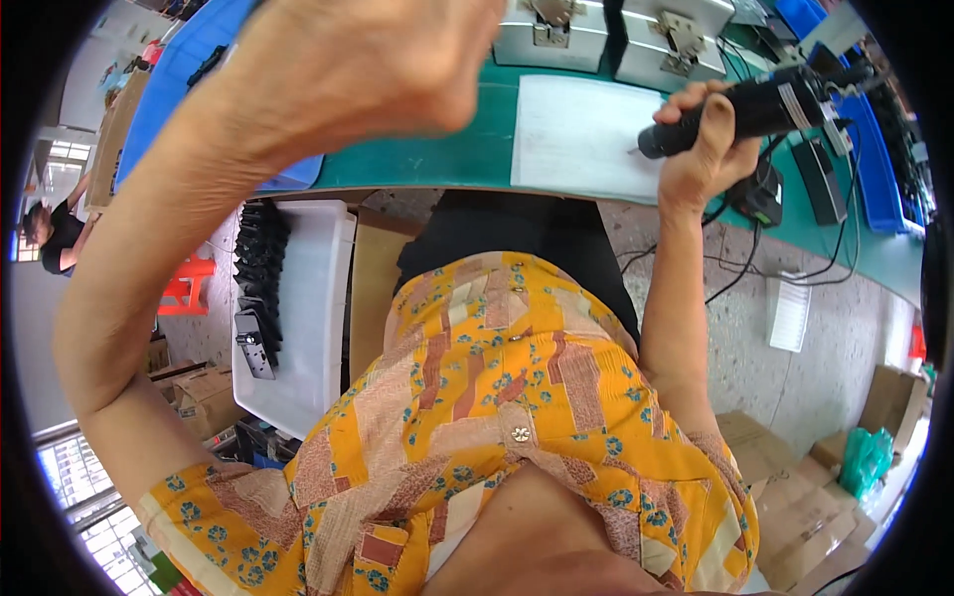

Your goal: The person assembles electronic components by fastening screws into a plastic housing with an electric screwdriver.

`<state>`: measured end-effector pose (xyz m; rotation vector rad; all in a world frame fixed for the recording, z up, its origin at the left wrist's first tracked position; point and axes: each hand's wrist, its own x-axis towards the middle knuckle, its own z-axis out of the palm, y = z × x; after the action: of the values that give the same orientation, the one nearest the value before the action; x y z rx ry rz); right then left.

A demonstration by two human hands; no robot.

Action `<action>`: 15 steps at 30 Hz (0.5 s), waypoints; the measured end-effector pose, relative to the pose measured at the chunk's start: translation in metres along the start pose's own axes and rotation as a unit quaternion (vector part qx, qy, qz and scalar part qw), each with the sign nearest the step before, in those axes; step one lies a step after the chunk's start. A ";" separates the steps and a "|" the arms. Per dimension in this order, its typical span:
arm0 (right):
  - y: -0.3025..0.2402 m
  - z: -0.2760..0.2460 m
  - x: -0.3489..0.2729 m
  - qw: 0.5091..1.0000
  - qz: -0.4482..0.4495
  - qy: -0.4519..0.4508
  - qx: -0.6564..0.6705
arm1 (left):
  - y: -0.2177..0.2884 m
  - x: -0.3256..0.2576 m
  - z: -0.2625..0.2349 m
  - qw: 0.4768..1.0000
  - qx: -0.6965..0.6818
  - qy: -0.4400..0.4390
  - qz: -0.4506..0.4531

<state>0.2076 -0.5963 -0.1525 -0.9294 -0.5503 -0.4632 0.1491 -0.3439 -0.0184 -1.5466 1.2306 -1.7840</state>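
My right hand (pixel 708 149) is wrapped round a black electric screwdriver (pixel 760 111), its narrow end pointing left above a white sheet (pixel 571 139) on the green bench. A cord leaves the tool's far end. Raised close to the camera, my left hand (pixel 368 60) is large and blurred at the top edge. Its fingers are hidden or cut off, so I cannot see whether it holds anything. Beyond the sheet stand two silver metal boxes with latches, one (pixel 586 50) in the middle and one (pixel 641 62) further right.
A blue tray (pixel 149 159) lies at the bench's left. Below it, a white bin (pixel 308 298) holds a row of black parts (pixel 260 248). Black power units (pixel 820 184) and loose cables lie at right, beside a blue bin (pixel 884 169). Another person (pixel 65 233) is at far left.
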 end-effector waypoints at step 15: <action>0.006 -0.022 -0.001 0.997 -0.067 0.014 -0.037 | 0.161 0.053 0.025 0.903 -0.101 -0.418 0.018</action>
<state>0.2161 -0.6115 -0.1671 -0.9583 -0.5753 -0.6190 0.1277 -0.4727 -0.1290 -2.0590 0.9854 -0.7796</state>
